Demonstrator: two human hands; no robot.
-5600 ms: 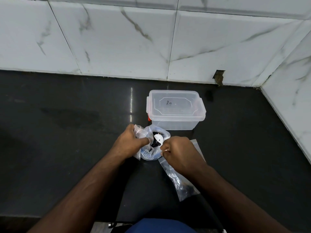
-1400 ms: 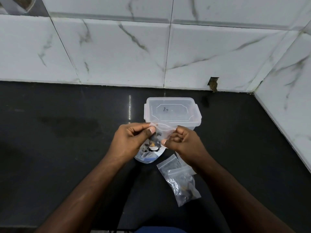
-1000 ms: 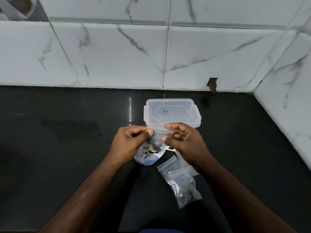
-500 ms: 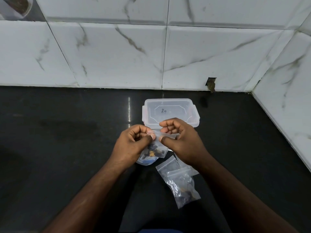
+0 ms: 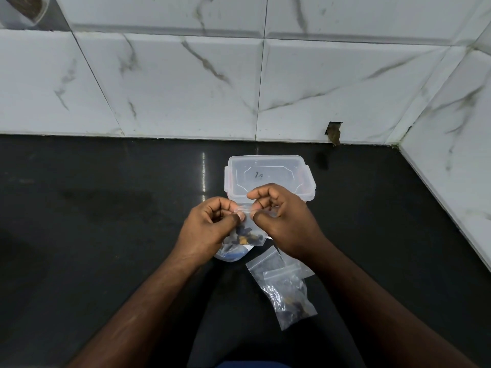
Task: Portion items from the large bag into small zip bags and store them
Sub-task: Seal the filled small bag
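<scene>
A small clear zip bag (image 5: 247,232) with dark and orange bits in its bottom hangs between my hands. My left hand (image 5: 210,227) pinches its top edge on the left, and my right hand (image 5: 281,219) pinches the same edge on the right, thumbs close together. Under the bag, mostly hidden, the large plastic bag (image 5: 232,254) sits on the black counter (image 5: 106,235). Right of it lie two other small zip bags (image 5: 287,293), one holding dark pieces. A clear lidded plastic box (image 5: 268,173) stands just behind my hands.
White marble-look tiles form the back wall (image 5: 186,88) and the right side wall (image 5: 457,155), meeting in a corner. A small dark hole (image 5: 333,131) breaks the tiles' lower edge. The counter stretches bare to the left.
Both hands have come closer together along the small bag's top edge, and the bag has sunk slightly lower. My fingers are more curled than a second ago.
</scene>
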